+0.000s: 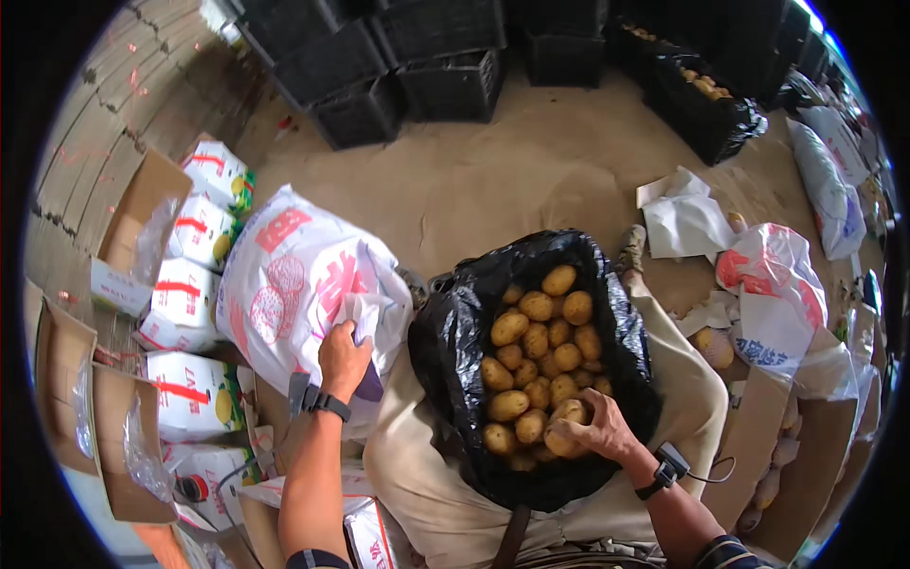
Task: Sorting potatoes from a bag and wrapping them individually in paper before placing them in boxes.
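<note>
- Right hand (611,434): partly curled, thumb and fingers spread about the width of one potato. Has hold of a potato (566,429) at the near right part of the pile.
- That potato sits inside the grip, thumb low on the near side, fingers over its right side; its left face shows bare. Whether its underside touches the pile, cannot tell.
- Other potatoes (537,339) lie heaped to the left of the fingers and beyond them, the closest just beside the held one.
- Left hand (344,361): fingers closed in on a bunched fold of a white sack (275,284) with red print, thumb uppermost. The far fingertips are hidden in the fold; what lies inside the sack, cannot tell.
- Edges: a black plastic liner (453,365) rings the potatoes, its rim crumpled and standing above the pile. The right hand reaches in over the near right rim. Sack and liner stand side by side, the left hand nearer the sack.
- Beige cloth (684,365) over the legs flanks the liner on both sides.
- Room: brown floor (455,171) runs from the far rim out to stacked black crates (445,81).
- Left limit: white cartons (182,302) with red tape, in a row beside the sack. Right limit: an upright cardboard box (813,446), well apart from the liner.
</note>
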`<state>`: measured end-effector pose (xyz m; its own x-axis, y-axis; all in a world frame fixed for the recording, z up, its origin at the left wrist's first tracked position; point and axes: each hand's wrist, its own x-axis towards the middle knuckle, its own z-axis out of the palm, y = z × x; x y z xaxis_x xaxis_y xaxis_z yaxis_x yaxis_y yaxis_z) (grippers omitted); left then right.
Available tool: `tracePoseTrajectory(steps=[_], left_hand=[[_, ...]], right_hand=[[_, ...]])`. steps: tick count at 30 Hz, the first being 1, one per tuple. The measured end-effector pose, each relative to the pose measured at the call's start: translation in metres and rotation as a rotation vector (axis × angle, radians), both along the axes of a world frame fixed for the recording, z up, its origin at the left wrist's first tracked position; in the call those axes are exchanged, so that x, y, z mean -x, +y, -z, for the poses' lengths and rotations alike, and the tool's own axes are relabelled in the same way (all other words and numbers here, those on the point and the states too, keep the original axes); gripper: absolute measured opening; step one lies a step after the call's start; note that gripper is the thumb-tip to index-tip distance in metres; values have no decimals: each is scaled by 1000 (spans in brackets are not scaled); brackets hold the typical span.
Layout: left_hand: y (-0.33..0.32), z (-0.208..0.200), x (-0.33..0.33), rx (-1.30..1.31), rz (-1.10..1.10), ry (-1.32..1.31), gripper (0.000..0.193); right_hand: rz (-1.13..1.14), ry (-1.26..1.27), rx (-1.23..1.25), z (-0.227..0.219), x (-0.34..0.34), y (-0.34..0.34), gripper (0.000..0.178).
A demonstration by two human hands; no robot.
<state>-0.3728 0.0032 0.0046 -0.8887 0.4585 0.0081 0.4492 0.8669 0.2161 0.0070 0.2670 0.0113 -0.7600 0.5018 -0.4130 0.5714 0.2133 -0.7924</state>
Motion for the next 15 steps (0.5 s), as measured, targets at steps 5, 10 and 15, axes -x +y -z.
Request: tracePoseTrajectory(steps=[5,10,15], left_hand=[[53,-73,-77,-170,408,-61,25],[92,-107,-164,-255,635,-219,25],[114,-124,-221,-252,829,-297,22]], right_hand=[[-139,465,120,-81,-3,16,82],[-244,558,56,-122,-10,13,84],[-307,462,-60,-108,-36,12,75]])
